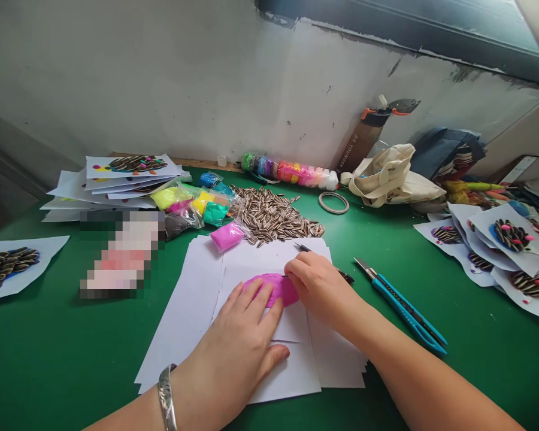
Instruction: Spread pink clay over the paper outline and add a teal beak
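A flat pink clay oval (pixel 276 290) lies pressed on white paper (pixel 291 377), at the top of a loose stack. My left hand (pixel 247 335) rests over the oval's left part with its fingers spread flat. At the oval's upper right edge, my right hand (pixel 317 281) is closed in a pinch on a small dark thing that looks like a sunflower seed (pixel 285 275), mostly hidden by the fingers. A pile of striped sunflower seeds (pixel 273 215) lies just beyond the paper. A bag of pink clay (pixel 227 236) sits on the paper's far edge. Behind my right hand lies a dark pen (pixel 345 276), partly covered.
A blue utility knife (pixel 404 311) lies right of the paper, blade out. Bags of coloured clay (pixel 204 203), a tape roll (pixel 333 203), a cloth bag (pixel 390 179) and a bottle (pixel 359 140) stand farther back. Finished seed pictures (pixel 132 164) are stacked left; others (pixel 512 236) lie right.
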Demonstrator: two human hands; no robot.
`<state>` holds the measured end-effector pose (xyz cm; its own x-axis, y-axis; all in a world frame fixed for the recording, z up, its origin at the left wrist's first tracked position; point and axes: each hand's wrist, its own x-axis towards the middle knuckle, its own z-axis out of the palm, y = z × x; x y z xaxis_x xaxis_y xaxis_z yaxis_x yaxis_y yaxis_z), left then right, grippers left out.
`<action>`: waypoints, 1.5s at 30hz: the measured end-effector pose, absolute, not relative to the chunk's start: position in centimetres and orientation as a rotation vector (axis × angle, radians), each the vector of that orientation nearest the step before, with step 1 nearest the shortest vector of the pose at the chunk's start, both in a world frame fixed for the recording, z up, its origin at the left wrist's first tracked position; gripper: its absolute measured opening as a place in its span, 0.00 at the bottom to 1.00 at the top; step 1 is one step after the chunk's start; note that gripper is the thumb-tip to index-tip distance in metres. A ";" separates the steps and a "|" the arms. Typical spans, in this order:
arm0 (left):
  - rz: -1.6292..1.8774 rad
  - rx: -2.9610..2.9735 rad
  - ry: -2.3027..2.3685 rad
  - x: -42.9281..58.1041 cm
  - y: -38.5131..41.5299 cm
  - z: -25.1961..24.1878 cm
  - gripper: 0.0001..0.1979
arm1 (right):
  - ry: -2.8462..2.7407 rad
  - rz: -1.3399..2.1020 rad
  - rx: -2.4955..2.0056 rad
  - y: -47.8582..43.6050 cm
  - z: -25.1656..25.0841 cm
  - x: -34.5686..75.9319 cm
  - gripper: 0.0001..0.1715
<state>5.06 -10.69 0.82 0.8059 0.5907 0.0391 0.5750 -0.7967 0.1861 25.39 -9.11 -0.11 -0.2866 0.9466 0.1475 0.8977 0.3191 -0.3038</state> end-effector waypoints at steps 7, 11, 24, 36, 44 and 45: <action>0.162 2.839 0.914 5.0 -10.8 0.8 0.28 | -2.174 0.327 -1.721 -8.7 0.2 26.4 0.11; 0.155 2.837 0.934 4.9 -10.9 0.7 0.28 | -2.207 0.341 -1.765 -8.5 -0.5 26.4 0.11; 0.134 2.791 0.951 5.0 -10.9 0.7 0.27 | -2.204 0.422 -1.804 -8.3 0.0 25.9 0.07; 0.129 2.782 0.957 5.0 -10.8 0.9 0.27 | -2.167 0.511 -1.787 -7.6 -0.1 25.7 0.04; 0.095 2.777 0.971 5.1 -10.9 0.8 0.27 | -2.143 0.539 -1.762 -7.4 -0.1 25.8 0.06; 0.084 2.771 0.972 5.1 -10.9 0.9 0.28 | -2.142 0.544 -1.754 -7.4 -0.1 25.9 0.06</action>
